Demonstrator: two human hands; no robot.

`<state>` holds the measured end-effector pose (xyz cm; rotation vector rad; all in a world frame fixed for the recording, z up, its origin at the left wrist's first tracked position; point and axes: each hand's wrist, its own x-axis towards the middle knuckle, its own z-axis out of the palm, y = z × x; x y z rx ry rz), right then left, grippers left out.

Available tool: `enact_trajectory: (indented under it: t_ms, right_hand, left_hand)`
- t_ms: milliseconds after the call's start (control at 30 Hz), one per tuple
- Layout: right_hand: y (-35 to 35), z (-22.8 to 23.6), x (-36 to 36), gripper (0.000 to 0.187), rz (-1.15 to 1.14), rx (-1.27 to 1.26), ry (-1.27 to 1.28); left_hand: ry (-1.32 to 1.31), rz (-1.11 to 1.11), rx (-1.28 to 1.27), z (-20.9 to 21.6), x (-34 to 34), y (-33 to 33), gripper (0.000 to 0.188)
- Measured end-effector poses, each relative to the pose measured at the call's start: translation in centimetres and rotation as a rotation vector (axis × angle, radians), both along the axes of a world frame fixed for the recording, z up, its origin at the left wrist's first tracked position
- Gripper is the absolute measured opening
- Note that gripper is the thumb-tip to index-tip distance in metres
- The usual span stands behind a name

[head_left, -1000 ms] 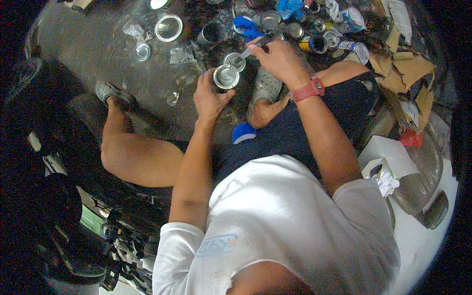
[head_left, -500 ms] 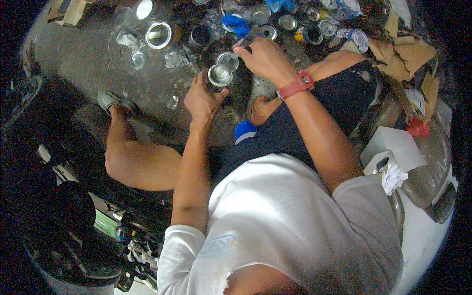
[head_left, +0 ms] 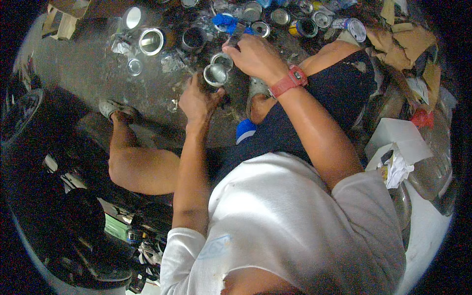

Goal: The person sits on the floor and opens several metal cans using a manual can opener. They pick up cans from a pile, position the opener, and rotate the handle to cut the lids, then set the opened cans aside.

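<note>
My left hand (head_left: 197, 102) is closed around the side of an open metal can (head_left: 215, 75), whose bright inside faces up. Another round metal can (head_left: 222, 60) stands just beyond it, partly covered by the first. Over the far side of these cans is my right hand (head_left: 258, 56), with a red watch on its wrist. Its fingers are bent together around a dark, partly see-through thing (head_left: 238, 35), too blurred to name. Crumpled blue material (head_left: 225, 21) lies just past those fingers.
Several cans lie or stand on the dirty floor, among them a silver-rimmed can (head_left: 151, 41), a dark can (head_left: 194, 38) and a yellow can (head_left: 303, 28). Torn cardboard (head_left: 410, 46) is heaped at the right, near a white box (head_left: 398, 140). My legs are spread around the work spot.
The whole view has shifted and turned slightly. Both hands keep nearly the same places over the cans, and the left still grips its can.
</note>
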<state>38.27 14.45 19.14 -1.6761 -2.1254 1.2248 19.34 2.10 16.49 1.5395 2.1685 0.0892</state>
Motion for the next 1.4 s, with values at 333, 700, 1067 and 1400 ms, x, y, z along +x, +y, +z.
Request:
enact_trajectory:
  t_ms: [333,700,1067,1400]
  right_hand:
    - [0.0,0.1,0.0,0.056,-0.049,-0.005,0.056]
    - [0.1,1.2,0.5,0.051,-0.025,-0.027,0.045]
    - [-0.1,1.1,0.4,0.049,-0.043,0.000,0.079]
    - [-0.2,1.4,0.4,0.051,-0.059,0.049,0.072]
  left_hand:
    - [-0.030,-0.071,0.112,0.3,-0.7,-0.5,0.081]
    - [0.005,-0.099,0.059,2.4,0.3,0.3,0.075]
    - [0.076,-0.140,0.101,2.7,0.0,0.4,0.084]
    - [0.065,-0.124,0.099,2.6,0.1,0.5,0.089]
